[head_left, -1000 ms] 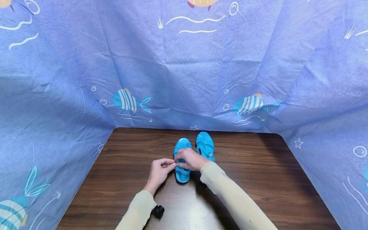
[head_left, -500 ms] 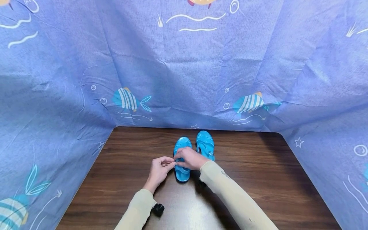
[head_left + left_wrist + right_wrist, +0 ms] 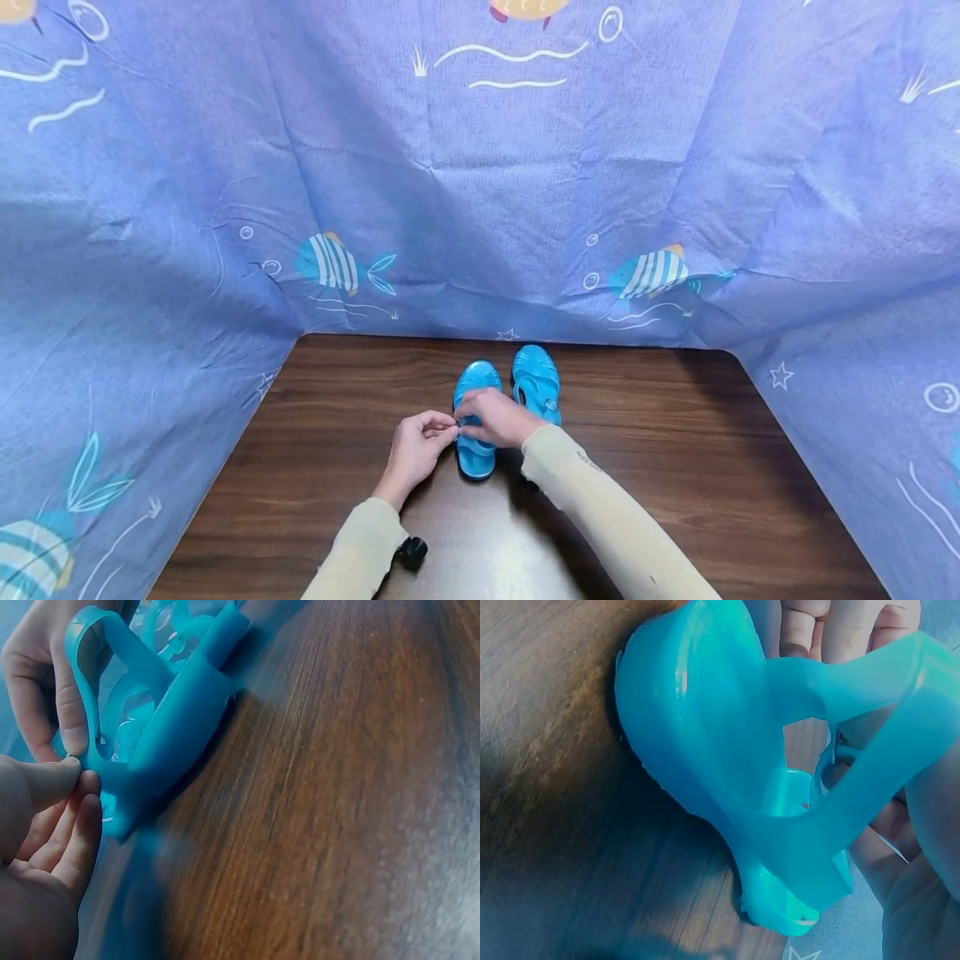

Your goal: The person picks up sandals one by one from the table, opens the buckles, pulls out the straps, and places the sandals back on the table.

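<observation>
Beside gripped sandal (image 3: 477, 377), second sandal (image 3: 536, 371), partly hidden by right sleeve (image 3: 600, 492).

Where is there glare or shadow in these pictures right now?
Head view: pale glare on the near middle of the table, dark shadow beside the right sleeve; left wrist view: whitish glare toward the lower right; right wrist view: dark shadow on the table along a blue sandal.
</observation>
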`<state>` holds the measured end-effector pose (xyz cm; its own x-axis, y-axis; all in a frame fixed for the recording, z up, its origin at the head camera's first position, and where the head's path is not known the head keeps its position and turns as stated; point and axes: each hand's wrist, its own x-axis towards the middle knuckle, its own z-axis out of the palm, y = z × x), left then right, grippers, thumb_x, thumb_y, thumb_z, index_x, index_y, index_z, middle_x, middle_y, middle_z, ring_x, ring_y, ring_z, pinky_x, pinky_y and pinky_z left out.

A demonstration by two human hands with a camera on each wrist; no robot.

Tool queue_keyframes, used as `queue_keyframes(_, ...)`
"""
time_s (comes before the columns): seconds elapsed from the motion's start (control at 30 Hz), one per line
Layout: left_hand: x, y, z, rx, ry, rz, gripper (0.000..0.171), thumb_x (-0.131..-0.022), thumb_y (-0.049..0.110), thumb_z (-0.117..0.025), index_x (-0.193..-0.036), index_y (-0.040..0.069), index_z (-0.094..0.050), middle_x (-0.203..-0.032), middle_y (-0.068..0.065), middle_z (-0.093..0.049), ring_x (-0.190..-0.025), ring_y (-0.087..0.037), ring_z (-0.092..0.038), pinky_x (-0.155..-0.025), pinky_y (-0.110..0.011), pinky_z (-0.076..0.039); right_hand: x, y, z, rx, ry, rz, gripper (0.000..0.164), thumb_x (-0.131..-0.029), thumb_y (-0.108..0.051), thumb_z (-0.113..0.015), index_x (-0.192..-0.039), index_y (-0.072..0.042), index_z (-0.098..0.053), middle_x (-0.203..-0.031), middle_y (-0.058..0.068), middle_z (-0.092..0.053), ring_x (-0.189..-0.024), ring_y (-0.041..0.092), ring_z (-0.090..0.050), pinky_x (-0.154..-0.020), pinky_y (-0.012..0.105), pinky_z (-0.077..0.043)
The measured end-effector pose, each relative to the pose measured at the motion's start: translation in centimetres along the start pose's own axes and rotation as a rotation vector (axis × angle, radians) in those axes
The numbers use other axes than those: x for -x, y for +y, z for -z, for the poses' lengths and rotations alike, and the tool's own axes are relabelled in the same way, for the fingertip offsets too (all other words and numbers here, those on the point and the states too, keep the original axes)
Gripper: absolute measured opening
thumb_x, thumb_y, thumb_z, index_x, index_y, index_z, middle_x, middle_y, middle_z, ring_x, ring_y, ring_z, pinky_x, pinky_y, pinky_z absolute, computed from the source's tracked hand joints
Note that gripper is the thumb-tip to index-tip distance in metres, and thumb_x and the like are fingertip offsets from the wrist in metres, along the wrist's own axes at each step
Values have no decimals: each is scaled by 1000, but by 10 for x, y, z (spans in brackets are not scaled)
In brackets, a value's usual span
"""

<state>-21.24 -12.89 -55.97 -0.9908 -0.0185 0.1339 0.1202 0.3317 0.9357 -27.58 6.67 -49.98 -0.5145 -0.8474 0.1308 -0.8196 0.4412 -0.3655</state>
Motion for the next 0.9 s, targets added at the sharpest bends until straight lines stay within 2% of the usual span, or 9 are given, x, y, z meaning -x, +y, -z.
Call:
queue_keyframes(0.13,-1,0,0,31,-16,-16,7,-93,9,-81,-100,9,-80,-94,-3,-79,-89,-15,-75,-82,-23,-60,1,0,0,-1,9,-10,18,-99,-17,-76,-115,-11,-80,-109,0,-74,-101,12,-70,-89,23,-58)
queue_keyframes(0.4,-2,2,-1,127,-24,-4,9,-92,3,-80,-101,2,-78,-95,-10,-78,-90,-17,-75,-80,-21,-59,2,1,-1,-6,19,0,19,-98,-16,-77,-116,-10,-80,-108,1,-74,-99,11,-69,-86,21,-57)
queue_keyframes(0.6,-4,-1,-1,114,-21,-7,8,-91,2,-80,-99,4,-78,-93,-7,-78,-87,-14,-74,-79,-20,-59,1,5,-5,-18,35,2,19,-99,-17,-76,-116,-11,-80,-109,-1,-75,-100,10,-70,-88,20,-57)
queue_keyframes(0.8,-3,-2,-1,54,-28,-12,10,-90,7,-84,-98,6,-77,-94,-6,-77,-85,-15,-75,-77,-23,-61,3,6,-6,-62,66,-12,16,-98,-17,-77,-113,-11,-80,-108,0,-75,-100,12,-71,-88,25,-59)
queue_keyframes(0.9,-3,-3,-1,67,-28,-4,15,-88,6,-85,-100,5,-76,-96,-8,-77,-85,-16,-76,-76,-25,-62,2,6,-6,-71,68,-31,16,-99,-17,-76,-113,-11,-80,-108,0,-76,-101,12,-71,-88,25,-59)
